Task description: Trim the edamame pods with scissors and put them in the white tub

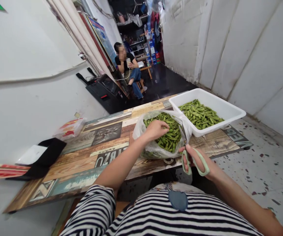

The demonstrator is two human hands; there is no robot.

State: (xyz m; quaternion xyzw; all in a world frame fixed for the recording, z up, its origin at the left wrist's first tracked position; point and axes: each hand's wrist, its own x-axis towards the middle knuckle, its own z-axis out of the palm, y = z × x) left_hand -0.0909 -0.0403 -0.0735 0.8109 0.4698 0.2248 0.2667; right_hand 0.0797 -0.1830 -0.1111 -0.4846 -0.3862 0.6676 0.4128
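A clear plastic bag [138, 129] full of green edamame pods [169, 141] stands with its mouth wide on the table. Over the pods is my left hand [156, 129], its fingers curled and drawn together; whether a pod is between the fingertips is hidden. My right hand [197, 157] grips scissors [186, 151] by their pale green handles at the bag's right side. The scissor blades point away from me, up against the bag's rim. Behind the bag, to the right, a white plastic tub [232, 113] holds more edamame pods [200, 114].
The table [112, 149] has a patchwork wood pattern. A red-and-white plastic package [70, 127], a black holder [51, 149] and red-wrapped chopsticks [6, 171] lie at its left. Beyond it, a seated person [126, 65] holds a phone, near a black case [104, 90]. White walls flank both sides.
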